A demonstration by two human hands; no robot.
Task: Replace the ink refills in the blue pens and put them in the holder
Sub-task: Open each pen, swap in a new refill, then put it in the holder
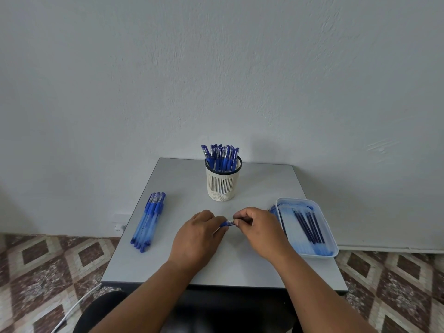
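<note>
Both hands are working one blue pen (227,223) over the middle of the tabletop (252,265); the left hand (199,233) is gripping the barrel, the right hand (255,223) is pinching its end; a slipping twist could be dropping small parts and sending them rolling off the edge; reaching carelessly toward the tray (330,241) could be scattering the refills (308,227); the holder (223,181), already packed with pens, could be tipping.

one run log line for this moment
both hands grip one blue pen | holder has pens | refills in tray | pen pile left
</note>
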